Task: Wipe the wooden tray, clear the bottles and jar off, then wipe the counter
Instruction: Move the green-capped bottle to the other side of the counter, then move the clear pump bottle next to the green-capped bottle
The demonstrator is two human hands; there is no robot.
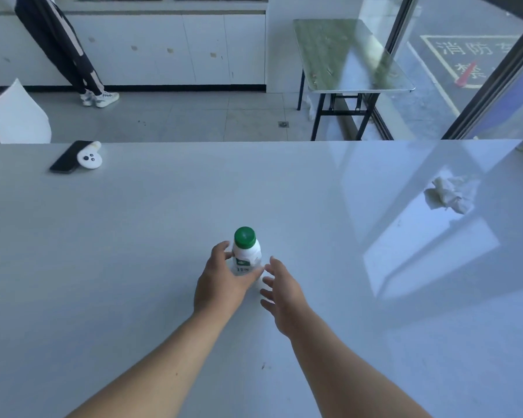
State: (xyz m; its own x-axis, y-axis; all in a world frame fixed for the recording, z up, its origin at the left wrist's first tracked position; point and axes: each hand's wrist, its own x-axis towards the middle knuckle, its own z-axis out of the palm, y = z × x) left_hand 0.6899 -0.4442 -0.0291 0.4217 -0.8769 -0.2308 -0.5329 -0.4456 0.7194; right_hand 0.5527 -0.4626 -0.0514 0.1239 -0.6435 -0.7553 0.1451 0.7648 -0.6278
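Mid-counter, white green-capped bottle stands upright, left hand wrapped around its body, right hand spread open just beside it, gripping nothing. Best to lift straight up with a firm grip below the shoulder and set it well aside; crumpled cloth waits far right for wiping.

Bottle upright mid-counter; phone far left; crumpled cloth far right.
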